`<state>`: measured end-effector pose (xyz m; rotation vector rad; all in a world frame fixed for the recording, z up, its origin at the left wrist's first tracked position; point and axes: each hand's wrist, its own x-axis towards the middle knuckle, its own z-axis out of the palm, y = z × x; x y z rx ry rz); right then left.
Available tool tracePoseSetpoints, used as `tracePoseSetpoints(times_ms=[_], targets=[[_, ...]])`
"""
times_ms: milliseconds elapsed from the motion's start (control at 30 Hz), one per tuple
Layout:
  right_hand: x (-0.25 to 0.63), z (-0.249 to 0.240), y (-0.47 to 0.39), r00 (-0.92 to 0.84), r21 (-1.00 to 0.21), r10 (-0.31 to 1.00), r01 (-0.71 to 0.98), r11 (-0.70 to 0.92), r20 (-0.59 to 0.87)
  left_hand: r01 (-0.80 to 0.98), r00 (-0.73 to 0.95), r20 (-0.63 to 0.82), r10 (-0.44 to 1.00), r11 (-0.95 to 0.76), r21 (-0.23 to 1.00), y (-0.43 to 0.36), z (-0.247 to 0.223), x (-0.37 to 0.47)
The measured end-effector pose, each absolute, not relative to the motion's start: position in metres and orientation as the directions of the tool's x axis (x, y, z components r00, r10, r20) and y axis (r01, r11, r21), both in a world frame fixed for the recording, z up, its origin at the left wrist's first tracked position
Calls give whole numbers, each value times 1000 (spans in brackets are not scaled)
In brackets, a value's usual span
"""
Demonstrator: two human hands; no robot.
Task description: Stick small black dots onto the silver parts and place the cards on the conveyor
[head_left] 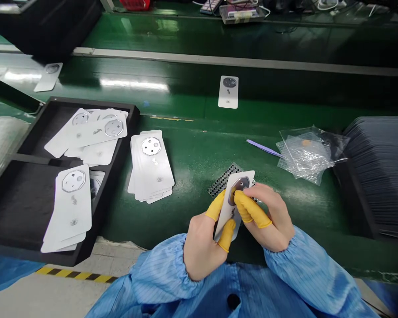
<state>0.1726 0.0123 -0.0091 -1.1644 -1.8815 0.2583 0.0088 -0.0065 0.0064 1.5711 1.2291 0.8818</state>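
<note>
White panel (227, 213) clasped between thumb and fingers of left hand (203, 240), right hand (269, 216) bunched at its dark disc (240, 183), hold unclear; uneven pressing might twist panel loose.

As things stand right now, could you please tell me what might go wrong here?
The white panel, held tilted in the left hand, could slip. The right hand, close against the dark octagon, might smudge it. The uneven stack of panels beside the black tray could slide if brushed.
</note>
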Motion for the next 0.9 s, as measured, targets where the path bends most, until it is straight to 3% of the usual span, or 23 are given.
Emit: tracePoseSetpoints(times_ms=[100,233,300,433,533,633,733,800,900], targets=[[174,-9,13,-204,-561,794,609,561,573,321,250,16,968,-99,942,-8,5,10],[171,-9,11,-337,-406,735,663,629,589,353,226,66,972,-145,924,-7,1,8],[167,-9,8,-390,-400,748,663,633,538,383,209,113,971,-188,904,-7,1,8],[159,-11,4,-327,-600,832,580,550,447,417,191,163,968,-231,879,-7,-2,9],[158,-15,4,-286,-638,842,553,535,458,381,204,116,972,-188,905,-6,-5,9],[159,-17,4,-295,-609,816,552,570,497,249,202,26,979,-77,965,-5,-8,10],[161,-18,3,-96,-724,873,519,454,478,15,182,-48,982,46,999,-4,-6,11],[161,-18,3,62,-862,927,395,317,369,-152,222,-86,971,121,981,-2,-3,10],[158,-16,6,52,-980,982,97,176,181,-257,268,-106,958,177,950,7,-2,6]])
